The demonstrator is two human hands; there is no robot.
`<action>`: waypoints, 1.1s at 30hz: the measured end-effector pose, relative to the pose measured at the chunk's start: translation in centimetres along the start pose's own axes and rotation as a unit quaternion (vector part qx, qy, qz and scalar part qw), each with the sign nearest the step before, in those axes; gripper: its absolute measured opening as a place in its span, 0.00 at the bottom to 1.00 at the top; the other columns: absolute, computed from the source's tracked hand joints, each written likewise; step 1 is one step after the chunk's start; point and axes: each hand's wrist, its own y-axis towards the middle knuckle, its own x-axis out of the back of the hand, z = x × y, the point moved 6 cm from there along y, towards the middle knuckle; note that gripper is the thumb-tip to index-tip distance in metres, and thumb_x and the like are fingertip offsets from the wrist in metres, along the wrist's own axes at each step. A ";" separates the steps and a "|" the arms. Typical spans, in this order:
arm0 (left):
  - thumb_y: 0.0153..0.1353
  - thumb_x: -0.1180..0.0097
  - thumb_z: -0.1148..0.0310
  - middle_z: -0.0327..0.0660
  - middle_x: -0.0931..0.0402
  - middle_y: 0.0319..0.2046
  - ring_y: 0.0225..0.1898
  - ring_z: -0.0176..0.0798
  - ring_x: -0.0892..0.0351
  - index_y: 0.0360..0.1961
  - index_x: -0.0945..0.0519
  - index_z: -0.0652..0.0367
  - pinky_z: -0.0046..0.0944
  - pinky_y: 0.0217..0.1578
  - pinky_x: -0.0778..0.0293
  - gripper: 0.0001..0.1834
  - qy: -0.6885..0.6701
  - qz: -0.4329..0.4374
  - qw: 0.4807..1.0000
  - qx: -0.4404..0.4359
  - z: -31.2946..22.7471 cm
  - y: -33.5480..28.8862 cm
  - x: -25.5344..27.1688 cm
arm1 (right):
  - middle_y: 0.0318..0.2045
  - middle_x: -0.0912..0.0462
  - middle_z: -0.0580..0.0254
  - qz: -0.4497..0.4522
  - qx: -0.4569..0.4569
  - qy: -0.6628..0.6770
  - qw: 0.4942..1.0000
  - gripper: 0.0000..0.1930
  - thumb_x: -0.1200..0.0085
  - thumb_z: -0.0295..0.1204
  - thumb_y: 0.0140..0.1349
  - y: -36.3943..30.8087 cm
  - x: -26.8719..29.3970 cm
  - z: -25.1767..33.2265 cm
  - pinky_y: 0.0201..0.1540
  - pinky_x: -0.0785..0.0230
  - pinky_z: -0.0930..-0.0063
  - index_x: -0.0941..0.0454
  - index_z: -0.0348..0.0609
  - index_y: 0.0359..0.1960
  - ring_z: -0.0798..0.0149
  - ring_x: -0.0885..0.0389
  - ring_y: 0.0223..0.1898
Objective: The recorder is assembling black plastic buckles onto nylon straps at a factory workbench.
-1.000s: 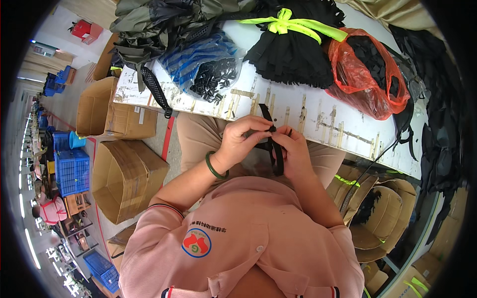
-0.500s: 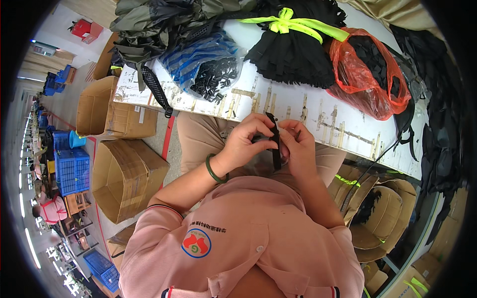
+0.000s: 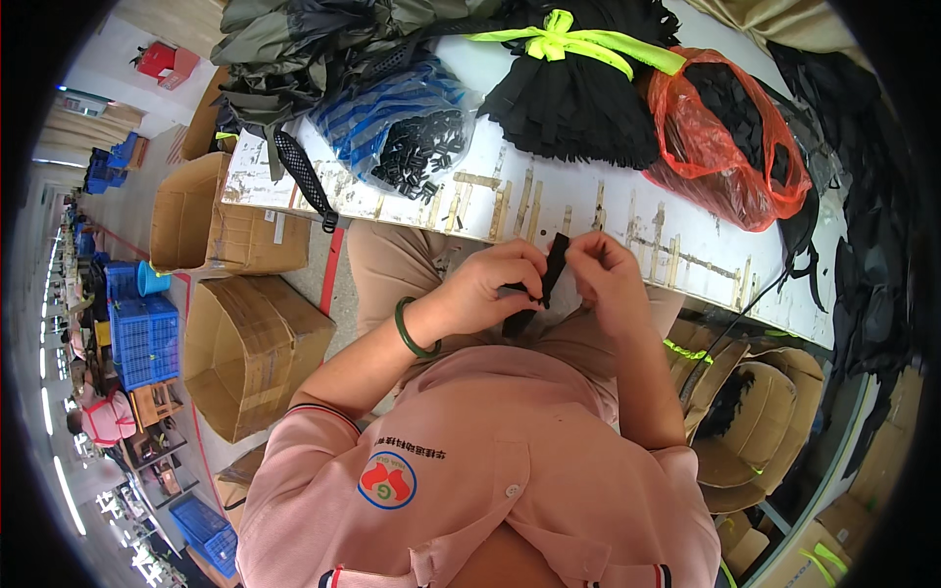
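Note:
Over my lap, just off the table edge, my left hand pinches a short black fabric strap. The strap stands at a slant, its upper end rising past the fingers and its lower end hanging below them. Close beside its upper end is my right hand, thumb and fingertips pressed together; whether they grip the strap or a small piece is hidden. On the table ahead lies a clear, blue-striped plastic bag of small black plastic pieces. Farther right sits a bundle of black straps tied with a neon-yellow band.
A red plastic bag of black pieces rests at the table's right. Dark fabric heaps at the far left. Open cardboard boxes stand left, with another box below the table's right side. A black cord hangs nearby.
My right hand has shifted slightly right, away from my left. The strap has tilted, its upper end leaning right, and my left hand now grips it lower.

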 end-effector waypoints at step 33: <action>0.67 0.54 0.70 0.33 0.32 0.17 0.14 0.22 0.42 0.31 0.32 0.58 0.22 0.16 0.47 0.06 -0.314 0.009 0.906 0.283 4.0 -0.6 -2.6 | 0.40 0.21 0.59 -0.283 0.273 -0.576 0.716 0.13 0.50 0.21 0.54 5.2 19.7 19.2 0.41 0.30 0.67 0.20 0.47 0.40 0.59 0.18 0.35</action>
